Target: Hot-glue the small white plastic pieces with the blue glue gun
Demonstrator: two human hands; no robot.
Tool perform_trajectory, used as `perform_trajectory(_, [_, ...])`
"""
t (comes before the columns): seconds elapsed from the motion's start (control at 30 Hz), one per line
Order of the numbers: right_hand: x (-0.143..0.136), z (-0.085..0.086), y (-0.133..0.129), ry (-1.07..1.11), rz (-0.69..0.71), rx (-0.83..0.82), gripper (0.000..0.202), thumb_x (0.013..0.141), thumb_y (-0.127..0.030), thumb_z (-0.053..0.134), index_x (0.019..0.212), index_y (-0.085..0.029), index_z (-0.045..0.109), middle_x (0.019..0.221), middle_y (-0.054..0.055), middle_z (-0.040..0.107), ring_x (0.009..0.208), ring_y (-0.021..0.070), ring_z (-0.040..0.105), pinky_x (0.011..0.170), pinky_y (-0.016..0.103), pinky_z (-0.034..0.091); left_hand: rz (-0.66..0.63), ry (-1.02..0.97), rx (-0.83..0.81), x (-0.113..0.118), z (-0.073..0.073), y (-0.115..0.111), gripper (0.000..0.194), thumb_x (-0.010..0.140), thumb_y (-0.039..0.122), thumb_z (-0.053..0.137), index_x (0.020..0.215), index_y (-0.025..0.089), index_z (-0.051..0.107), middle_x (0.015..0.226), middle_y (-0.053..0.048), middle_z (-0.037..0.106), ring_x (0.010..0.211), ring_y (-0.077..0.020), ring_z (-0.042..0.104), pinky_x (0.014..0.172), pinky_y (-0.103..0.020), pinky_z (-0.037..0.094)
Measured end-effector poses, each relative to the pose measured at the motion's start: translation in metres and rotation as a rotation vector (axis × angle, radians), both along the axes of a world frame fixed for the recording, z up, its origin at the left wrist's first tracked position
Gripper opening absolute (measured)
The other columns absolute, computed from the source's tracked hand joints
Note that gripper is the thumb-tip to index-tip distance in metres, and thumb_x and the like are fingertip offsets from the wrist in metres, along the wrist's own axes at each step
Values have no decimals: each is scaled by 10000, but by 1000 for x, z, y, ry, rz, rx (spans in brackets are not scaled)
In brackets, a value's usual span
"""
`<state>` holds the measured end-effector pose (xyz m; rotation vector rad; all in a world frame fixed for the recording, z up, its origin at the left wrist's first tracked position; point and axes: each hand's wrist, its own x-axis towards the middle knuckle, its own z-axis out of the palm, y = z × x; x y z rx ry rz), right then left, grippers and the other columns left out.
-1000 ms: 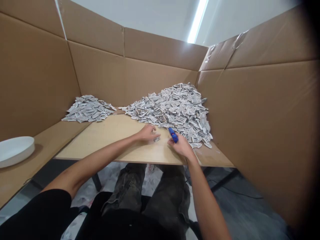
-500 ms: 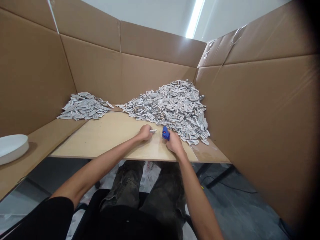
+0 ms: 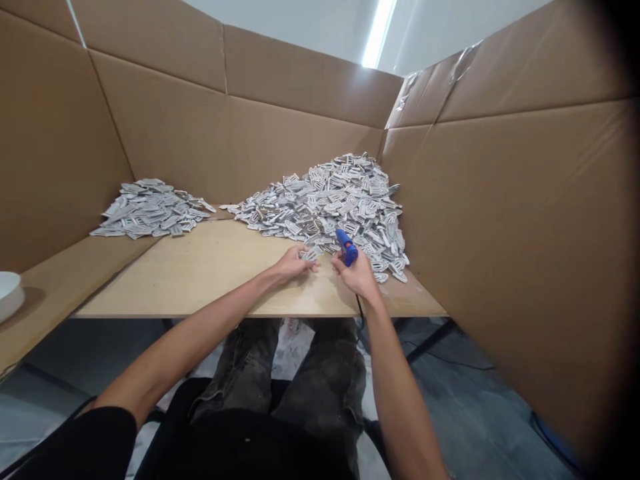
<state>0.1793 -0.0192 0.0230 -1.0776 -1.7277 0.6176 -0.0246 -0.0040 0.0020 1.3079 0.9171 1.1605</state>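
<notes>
My left hand [image 3: 295, 262] grips a small grey-white slotted piece [image 3: 311, 254] between its fingers, just above the wooden board [image 3: 200, 273]. To its right, my right hand [image 3: 357, 272] is wrapped round a blue tool [image 3: 346, 244] with a black cord hanging below it. A gap separates the tool from the piece. Behind both hands rises a large pile of similar pieces [image 3: 330, 200]. A smaller pile of them [image 3: 153, 208] lies at the back left.
Tall cardboard walls [image 3: 300, 130] close in the back and both sides. Part of a white bowl [image 3: 9, 293] stands on cardboard at the left edge. Table legs and a cable [image 3: 450, 361] show beneath the board at right.
My left hand has turned so the piece faces up more flatly. My right hand has lifted and tilted the blue tool, and its cord now shows. The view has shifted slightly.
</notes>
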Motion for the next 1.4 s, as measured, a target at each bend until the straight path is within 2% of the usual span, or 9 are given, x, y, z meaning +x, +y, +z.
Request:
perform_trajectory(0.13, [-4,3,-4,-29,-33,121,210,834,-400,686,931,-229,614,889,56,723,804,226,677,810,366,525,-54,132,85,-1,1,-5,257,755,242,819,957,115,724,658,-32,683,511,-95,514,523,-210,339])
perform_trajectory(0.27, [-7,4,-9,-80,-66,171,200,873,-405,667,953,-235,599,923,65,730,817,230,678,801,356,513,53,171,142,-2,5,-5,186,735,243,833,849,111,767,699,-26,695,583,-103,521,560,-222,357])
perform_trajectory(0.43, [-6,7,-13,-136,-61,192,180,885,-400,647,951,-253,567,910,51,729,808,246,672,773,348,495,152,133,27,-2,11,-6,96,787,198,783,804,126,722,693,-30,681,581,-113,542,561,-234,392])
perform_trajectory(0.6, [-9,8,-15,-184,-61,234,136,878,-369,633,897,-257,559,898,51,737,789,247,667,782,353,485,-8,-41,-58,7,18,-12,35,838,126,651,866,144,640,819,-94,747,740,-178,717,692,-278,542])
perform_trajectory(0.77, [-11,10,-18,-175,-78,250,132,895,-376,631,912,-251,594,895,53,748,775,251,674,773,356,488,-121,-80,-152,5,15,-8,166,780,83,660,928,137,608,868,-134,755,752,-202,747,573,-234,441])
perform_trajectory(0.93, [-13,10,-19,-178,-86,251,146,898,-389,652,919,-251,609,909,60,762,800,262,692,784,357,500,-197,8,-62,-5,13,-14,313,700,68,755,997,134,682,939,-109,767,745,-144,695,638,-229,455])
perform_trajectory(1.13, [-17,7,-18,-207,-61,245,149,925,-395,628,955,-249,625,907,52,754,797,246,683,779,337,496,-371,165,38,-8,13,-24,175,719,168,782,889,122,783,872,-123,745,709,-157,626,622,-258,439])
perform_trajectory(1.27, [-18,5,-17,-208,-68,248,143,929,-395,627,921,-254,609,894,48,745,776,238,664,774,331,489,-403,173,52,-7,11,-18,161,705,185,792,857,131,791,824,-118,724,668,-155,594,598,-263,415])
perform_trajectory(1.4, [-19,4,-17,-222,-52,249,167,921,-413,625,889,-255,583,844,29,710,731,214,610,746,308,467,-373,121,69,-5,14,-19,140,720,177,771,846,118,783,771,-107,706,641,-144,560,587,-263,398])
